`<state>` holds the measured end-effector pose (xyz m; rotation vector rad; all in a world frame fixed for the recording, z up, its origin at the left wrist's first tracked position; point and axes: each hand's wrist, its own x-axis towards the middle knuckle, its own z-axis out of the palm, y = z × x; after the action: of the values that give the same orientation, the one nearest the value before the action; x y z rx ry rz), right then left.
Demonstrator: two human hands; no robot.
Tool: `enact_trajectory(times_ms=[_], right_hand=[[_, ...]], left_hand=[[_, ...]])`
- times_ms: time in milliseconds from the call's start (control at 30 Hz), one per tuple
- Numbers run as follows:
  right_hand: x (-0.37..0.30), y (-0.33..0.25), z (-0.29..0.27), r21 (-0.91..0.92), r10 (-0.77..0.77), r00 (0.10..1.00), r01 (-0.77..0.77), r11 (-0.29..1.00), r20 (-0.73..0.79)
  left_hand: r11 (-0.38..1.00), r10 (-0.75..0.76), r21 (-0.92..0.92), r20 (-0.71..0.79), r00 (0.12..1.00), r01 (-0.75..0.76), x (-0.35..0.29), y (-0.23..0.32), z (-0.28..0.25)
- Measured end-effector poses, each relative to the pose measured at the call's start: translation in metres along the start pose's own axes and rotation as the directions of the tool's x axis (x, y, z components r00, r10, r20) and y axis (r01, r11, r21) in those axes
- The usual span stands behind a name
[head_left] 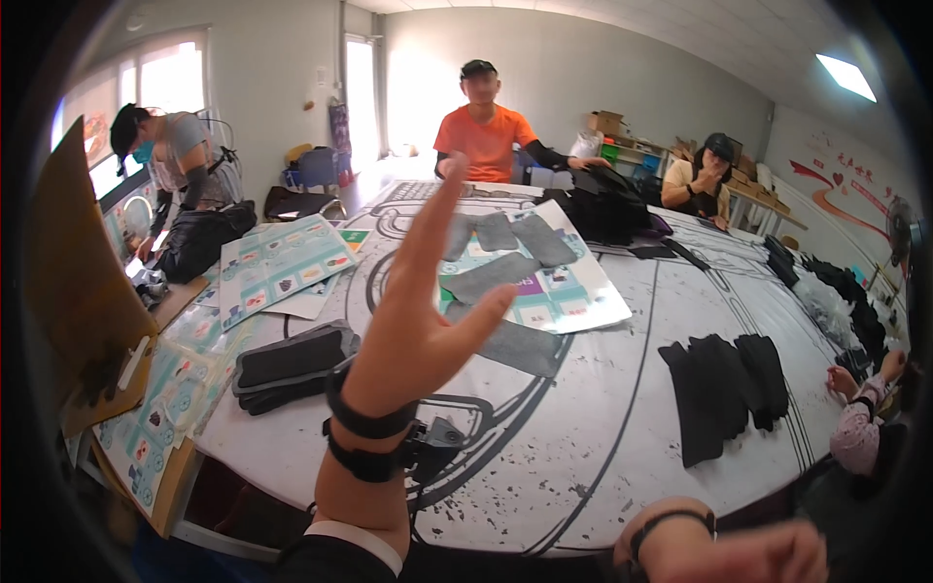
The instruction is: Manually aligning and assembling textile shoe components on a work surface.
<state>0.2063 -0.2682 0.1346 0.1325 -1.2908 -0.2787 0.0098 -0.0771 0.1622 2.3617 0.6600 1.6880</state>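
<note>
My left hand (418,316) is raised above the table with its fingers stretched upward and the thumb out to the right. It holds nothing. Black straps and a small camera (445,434) sit on that wrist. Beyond the hand, several grey fabric pieces (496,279) lie on and beside a printed sheet (595,309). A stack of black and grey fabric pieces (296,364) rests left of my wrist. My right hand (743,556) is low at the table's near edge, smeared by motion, so its fingers are unclear. Black fabric pieces (709,394) lie beyond it.
Printed sheets (282,267) and a brown board (97,291) are at the left. A person in an orange shirt (486,141) sits across the table near a black fabric pile (603,199). Others are at the left and right, including a patterned sleeve (855,428) at the right edge.
</note>
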Motion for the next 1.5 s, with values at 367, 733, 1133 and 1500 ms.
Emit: enact_trajectory(times_ms=[367,733,1133,1500], right_hand=[[0.001,0.101,-0.013,-0.226,0.413,0.909,-0.391,0.892,0.058],[0.006,0.086,0.004,-0.091,0.415,0.899,-0.405,0.91,0.138],[-0.003,0.082,-0.011,0.08,0.423,0.798,-0.5,0.862,0.429],[0.001,0.088,0.005,-0.63,0.719,0.418,-0.353,0.692,0.555]], left_hand=[[0.992,0.017,-0.111,-0.386,0.922,-0.065,-0.008,0.023,-0.032],[0.997,0.075,0.012,-0.375,0.924,-0.076,-0.012,0.028,-0.04],[0.942,-0.051,-0.324,-0.397,0.916,-0.089,-0.015,0.046,-0.029],[0.985,-0.049,-0.169,-0.439,0.897,-0.03,-0.018,0.062,-0.017]])
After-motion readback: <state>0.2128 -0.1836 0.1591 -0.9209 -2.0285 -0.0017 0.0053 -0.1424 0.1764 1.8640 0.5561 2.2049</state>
